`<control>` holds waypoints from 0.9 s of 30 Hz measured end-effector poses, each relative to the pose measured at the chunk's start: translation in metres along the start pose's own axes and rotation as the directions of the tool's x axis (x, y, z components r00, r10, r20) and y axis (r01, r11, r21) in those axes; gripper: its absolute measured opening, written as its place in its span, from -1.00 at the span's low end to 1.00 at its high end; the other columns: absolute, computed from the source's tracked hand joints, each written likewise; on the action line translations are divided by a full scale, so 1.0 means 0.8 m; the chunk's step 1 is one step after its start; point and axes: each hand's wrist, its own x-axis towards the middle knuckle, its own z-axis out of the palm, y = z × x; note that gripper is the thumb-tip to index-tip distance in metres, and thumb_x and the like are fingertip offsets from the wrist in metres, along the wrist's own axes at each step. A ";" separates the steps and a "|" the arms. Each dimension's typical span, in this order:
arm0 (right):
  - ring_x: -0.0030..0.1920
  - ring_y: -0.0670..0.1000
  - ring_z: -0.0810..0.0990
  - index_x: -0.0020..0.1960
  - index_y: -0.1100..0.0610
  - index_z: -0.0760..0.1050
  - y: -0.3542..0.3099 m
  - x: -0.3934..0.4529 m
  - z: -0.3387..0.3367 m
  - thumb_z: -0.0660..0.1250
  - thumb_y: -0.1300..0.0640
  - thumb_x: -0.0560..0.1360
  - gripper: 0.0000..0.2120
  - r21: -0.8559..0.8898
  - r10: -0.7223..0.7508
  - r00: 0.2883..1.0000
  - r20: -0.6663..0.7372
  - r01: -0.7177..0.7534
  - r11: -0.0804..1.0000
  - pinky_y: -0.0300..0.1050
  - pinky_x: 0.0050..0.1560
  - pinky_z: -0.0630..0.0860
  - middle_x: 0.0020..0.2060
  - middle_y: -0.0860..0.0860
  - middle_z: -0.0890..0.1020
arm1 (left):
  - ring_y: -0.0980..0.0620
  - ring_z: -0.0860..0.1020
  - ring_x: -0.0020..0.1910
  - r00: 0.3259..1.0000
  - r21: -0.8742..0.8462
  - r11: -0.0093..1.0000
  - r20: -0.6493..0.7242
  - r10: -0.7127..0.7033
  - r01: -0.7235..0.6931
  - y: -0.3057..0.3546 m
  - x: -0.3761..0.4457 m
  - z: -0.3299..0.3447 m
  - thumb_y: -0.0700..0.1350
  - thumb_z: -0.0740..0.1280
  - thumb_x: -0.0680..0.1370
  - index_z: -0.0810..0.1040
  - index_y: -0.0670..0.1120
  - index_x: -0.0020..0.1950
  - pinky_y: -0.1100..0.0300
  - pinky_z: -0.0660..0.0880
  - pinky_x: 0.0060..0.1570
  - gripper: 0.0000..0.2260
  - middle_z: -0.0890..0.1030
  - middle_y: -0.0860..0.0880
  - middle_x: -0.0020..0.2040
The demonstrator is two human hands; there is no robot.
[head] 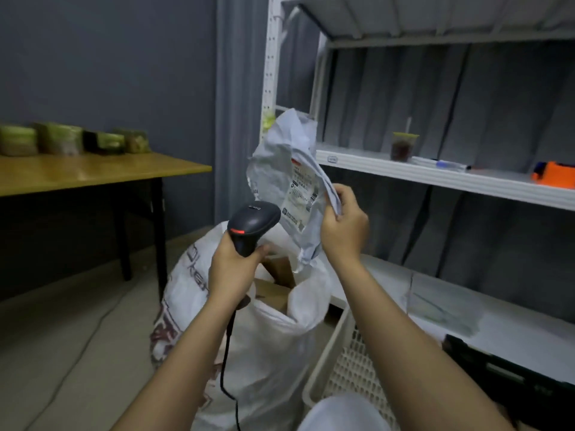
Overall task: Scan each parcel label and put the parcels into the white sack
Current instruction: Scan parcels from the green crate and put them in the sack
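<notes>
The white sack [273,346] stands open on the floor at about 6 o'clock in the view, with brown cardboard boxes [273,284] already inside its mouth, so I judge that part of the work is done. Above it, toward 12 o'clock from the sack, hangs the soft grey mailer parcel [289,169], wrinkled and limp, and its shipping label [301,194] faces the person. The right hand [343,228] pinches the right edge of this parcel between thumb and curled fingers. At 9 o'clock from that hand, the left hand [233,265] is wrapped around the handle of the black corded barcode scanner [253,223], whose head points up toward the label. The step in hand seems to be the scan. To do it well, I think the right hand should pull the film flat, because a fold lies over the label's upper right side and could hide the code. The scanner should face the barcode squarely, not from a steep angle. Then the parcel can drop straight down into the sack.
</notes>
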 end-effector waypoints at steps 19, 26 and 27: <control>0.09 -0.09 0.60 0.17 0.02 0.61 0.104 -0.054 0.030 0.26 0.17 0.58 -0.77 -0.239 0.306 0.609 0.732 -0.191 0.952 -0.11 0.21 0.51 0.08 -0.07 0.66 | -0.03 0.62 -0.03 0.987 0.023 0.999 0.155 -0.030 0.027 -0.042 0.010 0.020 -0.04 0.50 0.40 0.48 0.08 0.17 -0.04 0.56 0.03 -0.62 0.63 0.04 -0.02; 0.05 -0.13 0.57 0.02 -0.02 0.61 0.176 -0.051 -0.134 0.27 0.17 0.59 -0.83 -0.276 0.501 0.763 0.408 -0.420 0.865 -0.21 0.07 0.47 0.02 -0.12 0.63 | -0.05 0.61 -0.01 0.927 -0.006 1.000 0.374 0.029 -0.029 -0.015 -0.044 0.145 -0.05 0.49 0.41 0.48 0.03 0.16 -0.08 0.55 0.06 -0.63 0.64 -0.02 -0.01; 0.05 -0.12 0.57 0.00 -0.04 0.61 0.191 -0.057 -0.162 0.27 0.17 0.59 -0.83 -0.267 0.545 0.757 0.362 -0.475 0.838 -0.17 0.08 0.50 0.02 -0.11 0.63 | -0.05 0.60 0.01 0.913 -0.013 0.999 0.407 0.036 -0.034 -0.013 -0.054 0.168 -0.06 0.49 0.41 0.49 0.02 0.17 -0.06 0.54 0.07 -0.63 0.64 -0.03 0.01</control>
